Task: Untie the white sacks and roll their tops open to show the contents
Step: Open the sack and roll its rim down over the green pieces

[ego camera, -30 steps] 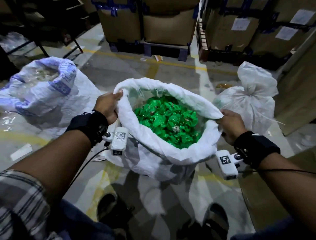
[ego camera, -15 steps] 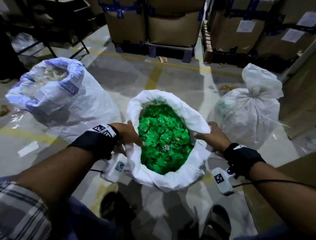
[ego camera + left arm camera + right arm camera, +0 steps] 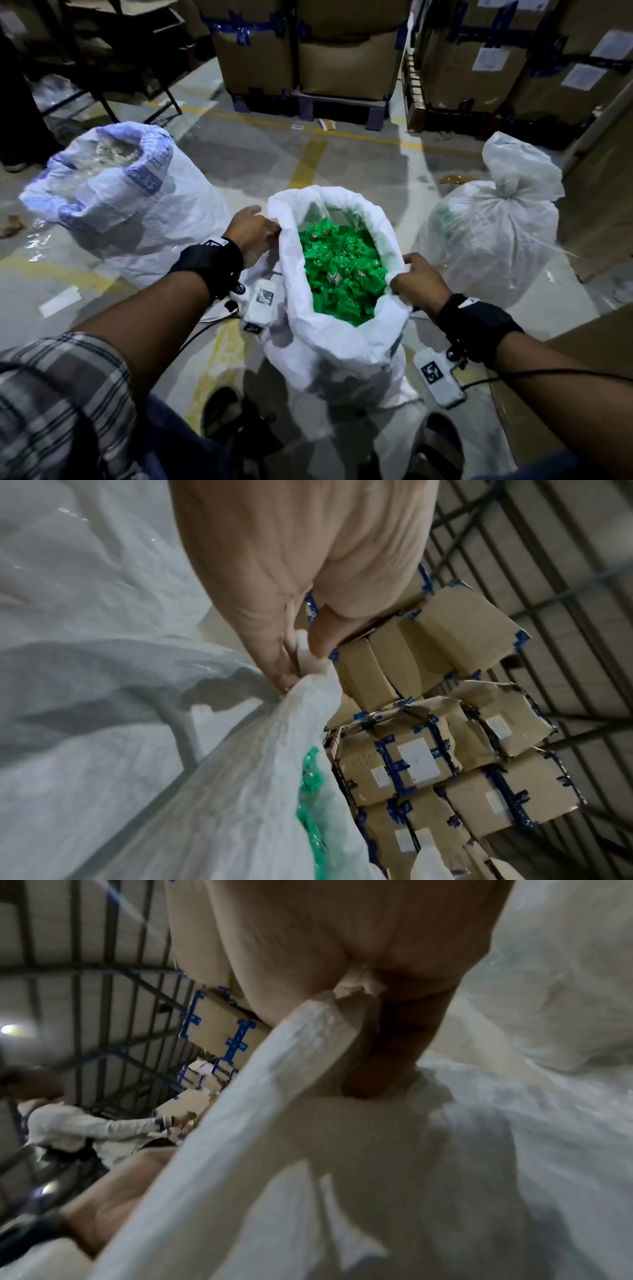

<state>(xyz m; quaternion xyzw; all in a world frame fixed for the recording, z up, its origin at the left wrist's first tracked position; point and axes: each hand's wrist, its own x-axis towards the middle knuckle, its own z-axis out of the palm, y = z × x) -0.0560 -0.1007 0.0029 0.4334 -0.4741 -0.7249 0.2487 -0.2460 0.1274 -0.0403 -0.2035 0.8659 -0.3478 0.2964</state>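
Note:
A white woven sack (image 3: 329, 339) stands on the floor in front of me, its top open on a heap of green wrapped pieces (image 3: 339, 270). My left hand (image 3: 255, 233) pinches the sack's left rim (image 3: 308, 669) between thumb and fingers. My right hand (image 3: 416, 277) grips the right rim (image 3: 329, 1010), fingers curled over the fabric. A second white sack (image 3: 116, 202) with blue print stands at the left, its top rolled open. A third sack (image 3: 493, 226) at the right is tied shut at the neck.
Stacked cardboard boxes (image 3: 305, 48) on pallets line the back, with more boxes (image 3: 513, 61) at the right. A cardboard wall (image 3: 603, 192) stands close on the right. Yellow lines mark the concrete floor (image 3: 308, 161). My feet (image 3: 226, 414) are beside the sack's base. Another person (image 3: 78, 1131) shows in the right wrist view.
The rolled rim has been pulled up: the sack's mouth now stands taller and narrower. My left hand moved up to the far left rim, and my right hand came nearer on the right rim.

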